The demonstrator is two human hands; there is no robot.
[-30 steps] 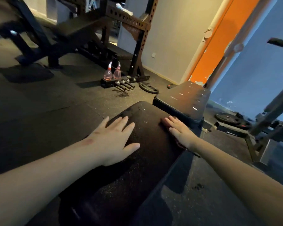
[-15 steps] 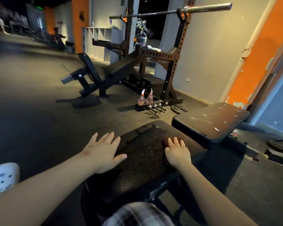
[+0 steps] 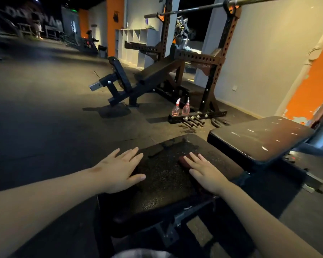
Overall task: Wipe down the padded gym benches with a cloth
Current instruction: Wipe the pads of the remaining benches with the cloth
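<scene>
A black padded bench pad [image 3: 166, 183] lies in front of me, its surface wet and glistening. My left hand [image 3: 119, 170] rests flat on the pad's left edge, fingers straight and spread. My right hand [image 3: 203, 172] presses flat on a dark red cloth [image 3: 183, 162] near the pad's right side; only the cloth's far-left edge shows past the fingers. A second black pad [image 3: 259, 138], scuffed with white marks, sits just beyond to the right.
Two pink spray bottles [image 3: 180, 108] stand on the floor by a squat rack's foot [image 3: 198, 116]. An incline bench [image 3: 138, 81] sits under the rack with a barbell [image 3: 203, 8] above. A weight plate [image 3: 219, 123] lies on the rubber floor. White cubby shelves [image 3: 136, 43] line the wall.
The view has tilted up and pulled back, showing more of the gym. My right hand has slid the cloth from the pad's right edge toward its middle. My left hand stays on the pad's left side.
</scene>
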